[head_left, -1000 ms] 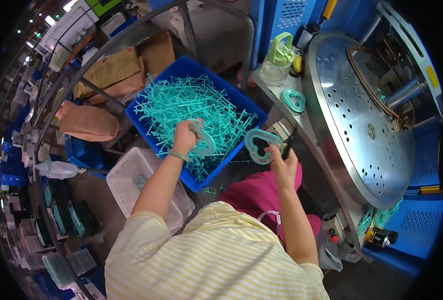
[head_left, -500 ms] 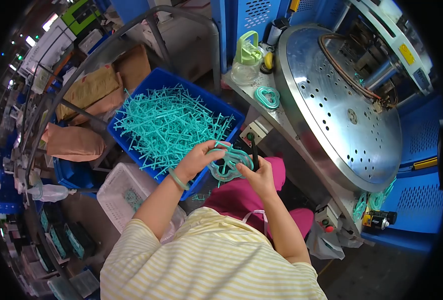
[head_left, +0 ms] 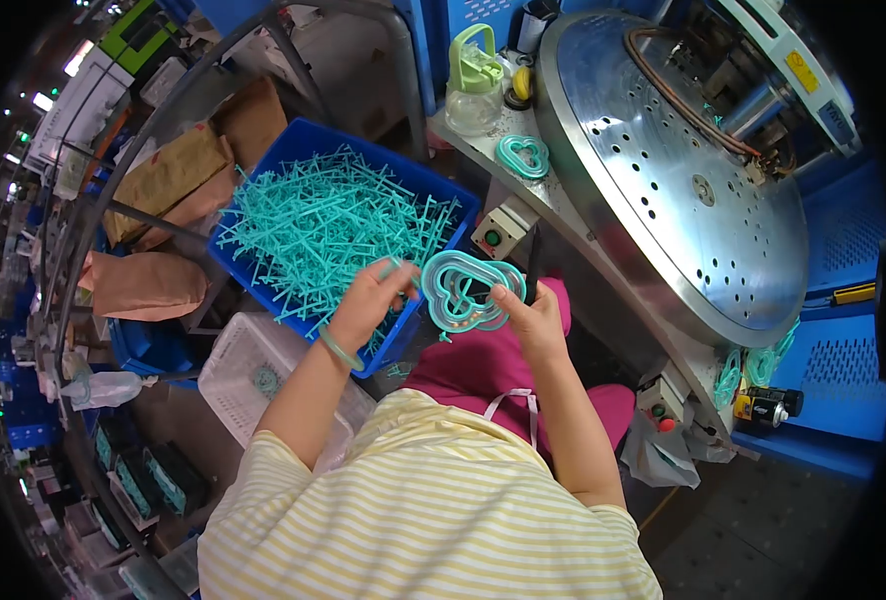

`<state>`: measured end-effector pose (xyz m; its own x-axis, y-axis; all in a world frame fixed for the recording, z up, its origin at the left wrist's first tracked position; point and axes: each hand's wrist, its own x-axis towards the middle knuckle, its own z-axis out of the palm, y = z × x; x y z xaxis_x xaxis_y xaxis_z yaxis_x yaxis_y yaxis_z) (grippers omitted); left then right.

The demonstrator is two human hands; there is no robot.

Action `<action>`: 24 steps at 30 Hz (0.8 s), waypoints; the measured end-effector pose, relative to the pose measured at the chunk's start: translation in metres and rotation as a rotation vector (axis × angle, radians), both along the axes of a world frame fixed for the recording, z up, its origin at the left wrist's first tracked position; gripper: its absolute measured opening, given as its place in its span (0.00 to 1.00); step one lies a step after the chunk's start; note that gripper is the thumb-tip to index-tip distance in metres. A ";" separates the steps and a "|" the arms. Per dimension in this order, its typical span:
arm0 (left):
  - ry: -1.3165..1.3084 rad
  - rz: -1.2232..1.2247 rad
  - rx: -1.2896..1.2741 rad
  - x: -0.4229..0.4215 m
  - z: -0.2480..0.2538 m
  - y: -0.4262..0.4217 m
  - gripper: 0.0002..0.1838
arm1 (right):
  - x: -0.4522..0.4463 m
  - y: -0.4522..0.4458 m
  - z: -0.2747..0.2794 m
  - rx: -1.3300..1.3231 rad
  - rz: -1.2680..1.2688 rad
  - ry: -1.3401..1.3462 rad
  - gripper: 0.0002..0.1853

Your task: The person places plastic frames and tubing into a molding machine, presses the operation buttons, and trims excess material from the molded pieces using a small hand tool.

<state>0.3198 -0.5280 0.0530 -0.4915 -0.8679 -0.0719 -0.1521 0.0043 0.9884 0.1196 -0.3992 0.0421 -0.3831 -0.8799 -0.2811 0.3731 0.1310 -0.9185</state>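
Observation:
My right hand [head_left: 537,328] grips teal heart-shaped plastic frames [head_left: 451,312], nested or stacked together, with the thumb on their right side. A dark, slim handle [head_left: 534,262] sticks up beside that hand; its kind is not clear. My left hand [head_left: 366,303] is just left of the frames, over the near edge of the blue bin [head_left: 460,225]. Its fingers are pinched, and small teal sprue bits [head_left: 392,267] show at the fingertips, partly blurred. Thin teal sprues [head_left: 333,230] are heaped in the bin.
A round metal table [head_left: 663,200] with holes stands on the right. On its bench ledge are a green-lidded bottle [head_left: 474,90] and another teal frame set [head_left: 522,157]. A white basket [head_left: 238,375] sits left, near a paper sack [head_left: 148,285]. A spray can [head_left: 766,405] lies lower right.
My left hand has pulled away from the frames toward the left, over the bin's edge. The frames now stay in my right hand alone, turned more face-on. The whole view has shifted slightly.

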 end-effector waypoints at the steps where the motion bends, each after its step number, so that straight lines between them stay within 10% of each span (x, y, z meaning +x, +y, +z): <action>1: 0.053 -0.167 0.301 0.003 -0.001 0.006 0.10 | 0.000 -0.001 0.007 0.066 0.058 0.033 0.14; 3: 0.191 -0.408 0.650 0.010 -0.013 0.008 0.12 | 0.003 -0.007 0.004 0.041 0.136 0.049 0.14; 7: 0.059 -0.558 0.455 -0.003 0.021 0.016 0.15 | 0.010 -0.010 0.003 0.013 0.280 0.067 0.13; 12: 0.066 -0.512 0.407 -0.003 -0.002 0.021 0.15 | 0.004 -0.004 -0.010 0.098 0.239 0.210 0.11; 15: 0.163 -0.025 0.620 0.006 -0.025 0.010 0.09 | -0.001 0.005 0.009 0.049 -0.046 0.051 0.12; 24: 0.299 -0.257 0.833 0.005 -0.003 0.059 0.18 | 0.001 -0.006 0.008 0.037 -0.174 0.233 0.13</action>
